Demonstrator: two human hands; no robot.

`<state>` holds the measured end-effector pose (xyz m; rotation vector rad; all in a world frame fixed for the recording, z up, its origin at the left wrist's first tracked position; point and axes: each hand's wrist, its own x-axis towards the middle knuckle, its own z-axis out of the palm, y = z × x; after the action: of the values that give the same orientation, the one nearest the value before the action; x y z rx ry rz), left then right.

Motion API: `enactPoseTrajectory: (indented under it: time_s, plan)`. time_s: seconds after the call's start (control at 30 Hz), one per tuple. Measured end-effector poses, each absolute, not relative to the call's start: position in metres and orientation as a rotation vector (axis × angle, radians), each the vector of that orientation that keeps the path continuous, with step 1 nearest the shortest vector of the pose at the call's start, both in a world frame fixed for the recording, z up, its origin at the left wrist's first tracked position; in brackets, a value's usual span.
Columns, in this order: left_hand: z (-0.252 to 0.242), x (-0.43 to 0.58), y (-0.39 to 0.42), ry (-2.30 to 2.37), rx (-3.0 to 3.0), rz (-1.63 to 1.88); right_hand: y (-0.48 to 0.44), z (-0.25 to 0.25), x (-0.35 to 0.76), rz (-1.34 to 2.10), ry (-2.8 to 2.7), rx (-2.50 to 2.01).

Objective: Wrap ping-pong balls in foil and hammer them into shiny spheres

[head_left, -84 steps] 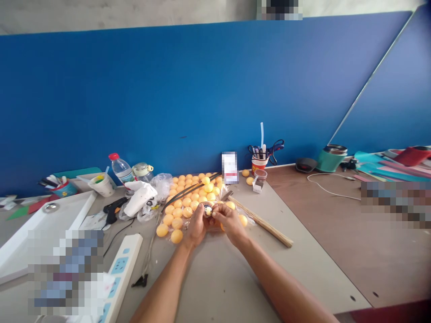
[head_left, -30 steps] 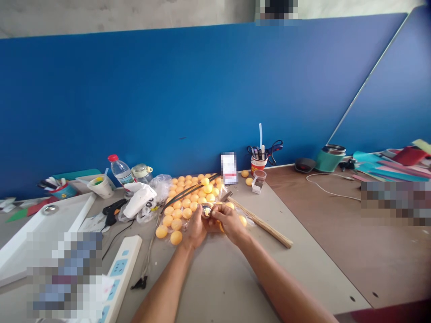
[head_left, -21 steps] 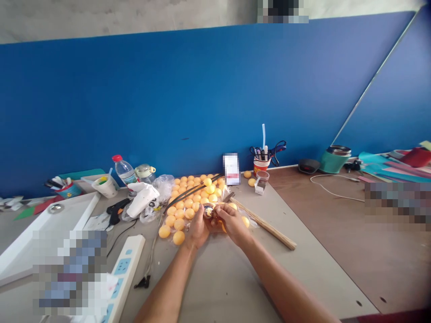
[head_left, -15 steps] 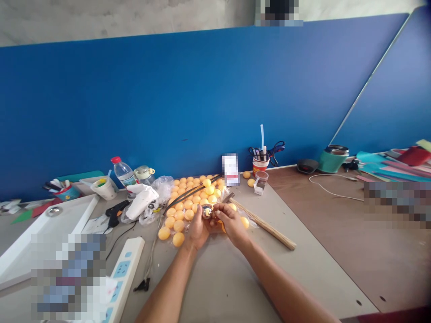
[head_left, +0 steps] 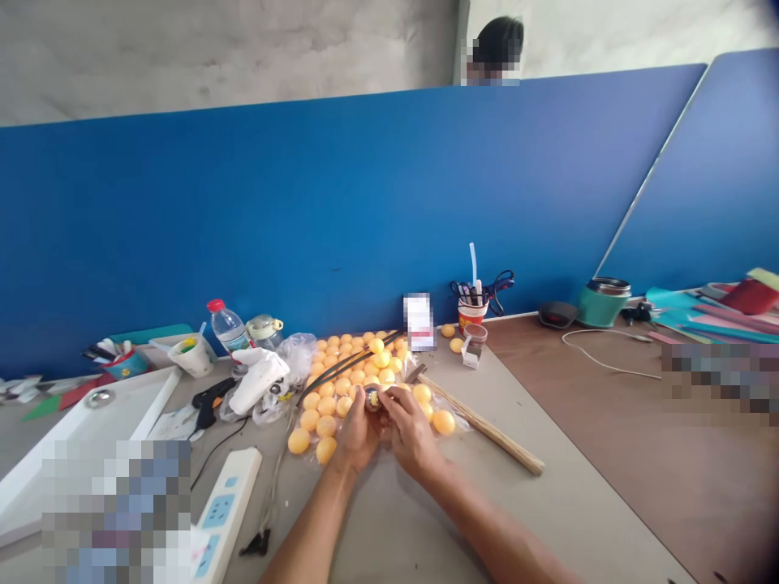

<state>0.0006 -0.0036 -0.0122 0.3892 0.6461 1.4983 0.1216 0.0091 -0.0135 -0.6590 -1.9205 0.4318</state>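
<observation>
My left hand is closed round a small dark round object with pale and yellow parts on its face; its exact kind is too small to make out. Thumb and fingers of my right hand are pinched together at the object's right edge. Just behind both hands lie many orange balls, spread on clear plastic. Dark flat strips run slantwise across the balls. To the right of my right hand rests a bundle of thin wooden sticks.
On the left are a power strip, a white tray, a black glue gun and a bottle. A cup of pens and a green jar stand by the blue partition. Beyond it shows a person's head.
The view has tilted up slightly, so the table sits lower in the picture. My right fingers have come in closer over the object's right edge; my left hand still holds it.
</observation>
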Motion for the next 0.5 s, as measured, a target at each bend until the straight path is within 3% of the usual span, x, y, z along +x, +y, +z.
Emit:
enactPoseTrajectory:
  time_s: [0.5]
  plan:
    - [-0.0025, 0.0004, -0.0113, 0.622, 0.652, 1.554, 0.0021, -0.0131, 0.1243, 0.382, -1.831, -0.638]
